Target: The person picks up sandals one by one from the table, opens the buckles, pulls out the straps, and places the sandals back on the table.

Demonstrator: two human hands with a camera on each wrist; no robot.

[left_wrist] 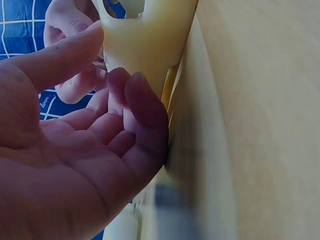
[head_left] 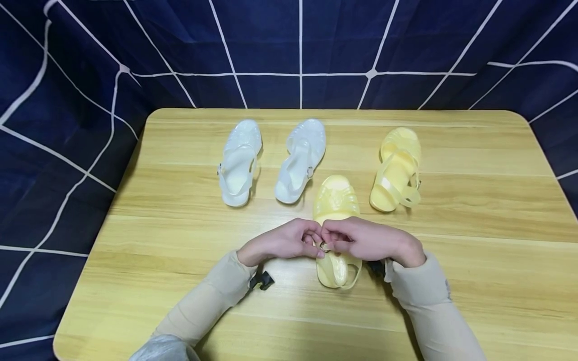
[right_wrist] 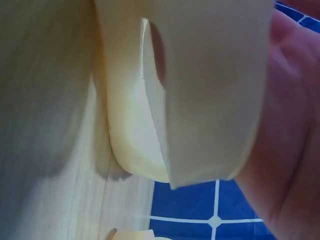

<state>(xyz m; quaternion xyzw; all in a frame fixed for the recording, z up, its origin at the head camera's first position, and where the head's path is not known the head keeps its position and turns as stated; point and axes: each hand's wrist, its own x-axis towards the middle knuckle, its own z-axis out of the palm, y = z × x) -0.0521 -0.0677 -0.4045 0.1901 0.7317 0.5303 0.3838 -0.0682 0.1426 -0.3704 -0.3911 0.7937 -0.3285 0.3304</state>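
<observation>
A yellow jelly sandal lies toe-away in front of the person, both hands meeting over its left side. The left hand pinches the sandal's side by the small metal buckle; in the left wrist view its thumb and curled fingers are at the edge of the yellow plastic. From the other side, the right hand reaches across the sandal and pinches the strap at the buckle. A wide pale strap fills the middle of the right wrist view, with the palm beside it. The fingers partly hide the buckle.
A second yellow sandal lies to the right, its strap loose. Two whitish sandals, one at the left and one nearer the middle, lie farther back on the wooden table. Dark blue checked cloth hangs behind.
</observation>
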